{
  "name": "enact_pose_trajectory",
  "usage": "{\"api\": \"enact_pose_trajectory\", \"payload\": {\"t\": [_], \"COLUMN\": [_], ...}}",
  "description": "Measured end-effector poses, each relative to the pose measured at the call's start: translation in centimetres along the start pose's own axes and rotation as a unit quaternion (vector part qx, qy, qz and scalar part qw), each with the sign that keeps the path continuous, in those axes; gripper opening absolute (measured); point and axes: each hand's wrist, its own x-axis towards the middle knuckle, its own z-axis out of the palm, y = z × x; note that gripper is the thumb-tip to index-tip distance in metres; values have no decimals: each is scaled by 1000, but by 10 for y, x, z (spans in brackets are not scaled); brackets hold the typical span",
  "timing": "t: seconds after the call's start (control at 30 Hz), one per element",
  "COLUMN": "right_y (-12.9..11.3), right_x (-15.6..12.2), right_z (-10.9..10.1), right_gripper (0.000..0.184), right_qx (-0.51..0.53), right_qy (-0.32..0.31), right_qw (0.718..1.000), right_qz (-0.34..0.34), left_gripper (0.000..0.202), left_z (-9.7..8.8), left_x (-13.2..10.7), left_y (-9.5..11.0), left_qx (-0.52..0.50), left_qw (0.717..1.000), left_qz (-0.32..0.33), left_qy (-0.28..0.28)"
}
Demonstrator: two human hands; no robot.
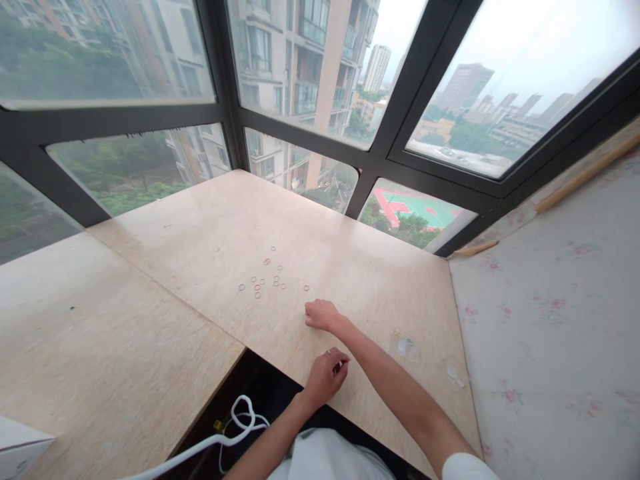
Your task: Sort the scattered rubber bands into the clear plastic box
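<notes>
Several thin small loops (276,280) that look like elastic bands lie loosely scattered on the pale wooden tabletop (200,220), some reddish, others dark or greenish. One single loop (307,288) lies apart on the right, just beyond my right hand (323,315). That hand is closed low over the wood, and whatever its fingers hold is hidden. Nearer to me, by the table's front edge, my left hand (327,375) is curled with thumb and fingers drawn together, wearing a ring. I cannot make out what it holds, if anything.
A clear plastic bag (404,343) with small coloured bits lies right of my right forearm, with another clear piece (455,375) by the papered wall (540,320). A white cable (240,427) hangs in the dark gap. A white box (23,443) sits left. Windows frame the back.
</notes>
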Motion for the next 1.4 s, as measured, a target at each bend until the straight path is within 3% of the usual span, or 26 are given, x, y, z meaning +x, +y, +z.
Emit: {"api": "enact_pose_trajectory", "payload": {"t": [0.27, 0.53, 0.73, 0.87, 1.0, 1.4], "right_y": [42, 96, 147, 172, 185, 195], "right_x": [-59, -136, -192, -213, -216, -214], "right_z": [12, 25, 35, 41, 46, 53], "right_gripper": [12, 9, 18, 23, 25, 21], "right_qx": [191, 379, 396, 386, 370, 314], "right_qy": [35, 164, 294, 344, 352, 325], "right_qw": [981, 901, 835, 805, 803, 840], "right_qz": [29, 135, 244, 291, 307, 301], "left_gripper": [17, 16, 16, 16, 17, 21], "left_z": [0, -4, -2, -1, 0, 0], "left_x": [-1, 0, 2, 3, 3, 4], "left_y": [-2, 0, -5, -6, -6, -1], "left_qx": [3, 16, 22, 32, 43, 62], "left_qw": [1000, 999, 999, 998, 998, 997], "left_qz": [9, 20, 26, 30, 31, 19], "left_qy": [-14, -40, -39, -38, -45, -49]}}
